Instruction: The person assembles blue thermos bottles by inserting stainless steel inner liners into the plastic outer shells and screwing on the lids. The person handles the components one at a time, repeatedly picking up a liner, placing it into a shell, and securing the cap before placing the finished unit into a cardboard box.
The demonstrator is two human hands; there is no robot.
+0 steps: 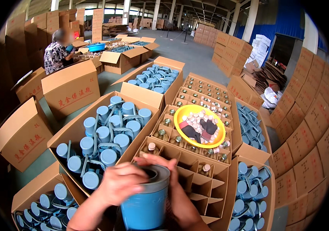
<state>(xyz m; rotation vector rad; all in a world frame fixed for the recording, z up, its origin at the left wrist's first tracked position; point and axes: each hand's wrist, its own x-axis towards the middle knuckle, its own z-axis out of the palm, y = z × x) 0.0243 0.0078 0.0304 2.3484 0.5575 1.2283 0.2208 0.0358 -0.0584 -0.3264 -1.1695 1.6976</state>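
Steadying the blue container [145,210] matters most in handling it well: it sits between the two hands, near the body, its mouth upward. The right hand [173,175] is curled round the far and right side of its grey rim [159,185], palm against the wall; that grip looks the one to trust for support. The left hand [120,183] is bent over the near-left edge of the rim, and it is blurred, so I cannot tell whether its fingers pinch or merely brush. Pressing evenly round the rim, with fingertips clear of the dark opening, would be a sound way to work without tipping the container.

Just beyond the right hand's fingers a stoppered bottle [151,148] stands in its compartment (close enough for a careless knuckle, I judge), and to that hand's right rise cardboard dividers [206,187]. Farther ahead, a yellow basin [177,125] of pale stoppers [198,117] and dark gloves [210,126] rests over bottle necks, hiding some. Beyond the left hand is a carton [140,139] of blue casings [89,179]; well to the right of the right hand, another holds more, so sideways elbow room seems tight.
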